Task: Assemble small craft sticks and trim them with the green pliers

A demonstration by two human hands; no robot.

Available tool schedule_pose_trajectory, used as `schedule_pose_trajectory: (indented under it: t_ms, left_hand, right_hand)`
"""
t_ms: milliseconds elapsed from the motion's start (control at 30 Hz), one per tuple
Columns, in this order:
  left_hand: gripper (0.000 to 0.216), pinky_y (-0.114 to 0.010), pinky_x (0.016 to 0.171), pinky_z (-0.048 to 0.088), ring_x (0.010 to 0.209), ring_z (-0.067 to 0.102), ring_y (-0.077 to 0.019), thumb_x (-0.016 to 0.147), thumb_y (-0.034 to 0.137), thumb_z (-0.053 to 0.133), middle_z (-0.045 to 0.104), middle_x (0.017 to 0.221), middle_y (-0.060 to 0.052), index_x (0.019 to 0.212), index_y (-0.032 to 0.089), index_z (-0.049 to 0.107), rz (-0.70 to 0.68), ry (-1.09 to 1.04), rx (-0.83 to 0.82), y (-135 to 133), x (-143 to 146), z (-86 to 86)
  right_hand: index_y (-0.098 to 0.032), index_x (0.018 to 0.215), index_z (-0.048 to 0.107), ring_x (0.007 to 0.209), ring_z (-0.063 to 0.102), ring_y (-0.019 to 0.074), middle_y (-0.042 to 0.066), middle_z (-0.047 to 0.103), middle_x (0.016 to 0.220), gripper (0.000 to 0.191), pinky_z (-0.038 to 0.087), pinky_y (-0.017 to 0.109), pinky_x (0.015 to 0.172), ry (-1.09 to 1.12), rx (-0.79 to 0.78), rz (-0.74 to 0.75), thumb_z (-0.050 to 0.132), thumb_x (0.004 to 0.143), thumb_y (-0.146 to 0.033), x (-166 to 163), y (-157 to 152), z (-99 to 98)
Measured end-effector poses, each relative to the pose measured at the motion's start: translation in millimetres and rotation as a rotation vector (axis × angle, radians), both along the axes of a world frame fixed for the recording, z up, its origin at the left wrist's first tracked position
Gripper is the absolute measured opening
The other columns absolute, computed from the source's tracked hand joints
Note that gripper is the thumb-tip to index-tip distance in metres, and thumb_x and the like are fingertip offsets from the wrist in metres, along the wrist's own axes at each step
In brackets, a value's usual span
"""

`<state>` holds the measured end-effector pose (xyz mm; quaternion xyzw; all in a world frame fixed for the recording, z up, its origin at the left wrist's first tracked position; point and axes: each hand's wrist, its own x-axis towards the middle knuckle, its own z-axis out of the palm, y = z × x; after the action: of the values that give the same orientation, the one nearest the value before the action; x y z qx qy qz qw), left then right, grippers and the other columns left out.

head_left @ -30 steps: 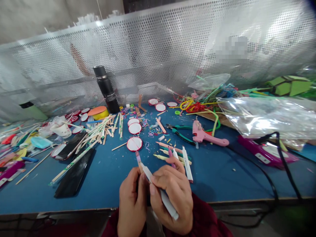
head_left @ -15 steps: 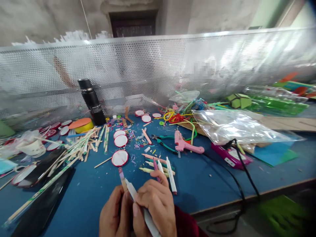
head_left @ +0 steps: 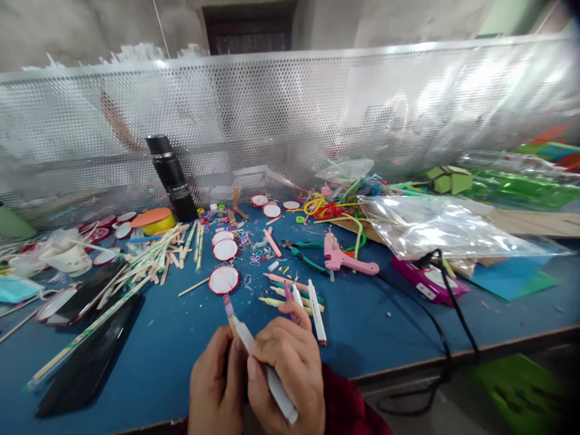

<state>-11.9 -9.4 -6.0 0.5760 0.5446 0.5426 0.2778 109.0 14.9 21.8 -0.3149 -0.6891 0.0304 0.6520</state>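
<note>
The fingers of the left hand (head_left: pixel 215 380) pinch a slim, pale wooden stick (head_left: pixel 229 307) with a pink-and-purple end, held over the blue tabletop (head_left: pixel 167 350) on the near side of a round white disc with a red rim (head_left: pixel 223 280). The fingers of the right hand (head_left: pixel 292 368) grip a white plastic marker (head_left: pixel 281 394), its tip at the stick. Farther right, a pink plastic glue gun (head_left: pixel 347 260) lies beside teal-handled pliers (head_left: pixel 308 258).
</note>
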Motion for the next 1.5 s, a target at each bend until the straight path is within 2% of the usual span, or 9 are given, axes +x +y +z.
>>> schedule_pose_trajectory:
  t_ms: [100,333,1500]
  left_hand:
    - [0.031,-0.02,0.061,0.048,0.063,0.058,-0.0132,0.103,0.042,0.053,0.065,0.074,0.0,0.084,0.019,0.063,-0.003,0.022,0.015,0.9,0.6,3.3]
    - [0.033,-0.018,0.058,0.044,0.06,0.052,-0.0109,0.106,0.038,0.05,0.058,0.068,0.003,0.079,0.02,0.057,0.023,0.051,0.024,1.4,4.7,6.2]
    - [0.03,-0.019,0.061,0.045,0.063,0.053,-0.0109,0.106,0.037,0.049,0.061,0.073,0.003,0.083,0.02,0.06,0.014,0.044,0.003,-0.2,3.8,5.2]
  right_hand:
    - [-0.022,0.087,0.055,0.061,0.06,0.0113,-0.006,0.067,0.07,0.015,0.042,0.046,0.101,-0.023,0.009,0.033,0.055,0.084,-0.007,2.7,0.9,-0.8]
    - [-0.022,0.086,0.056,0.062,0.06,0.0113,-0.005,0.068,0.07,0.015,0.043,0.046,0.1,-0.021,-0.004,0.043,0.056,0.085,-0.007,3.5,1.8,-0.6]
    - [-0.021,0.084,0.055,0.061,0.059,0.0107,-0.005,0.066,0.069,0.015,0.041,0.047,0.103,-0.015,0.004,0.056,0.056,0.083,-0.006,2.6,2.0,-2.5]
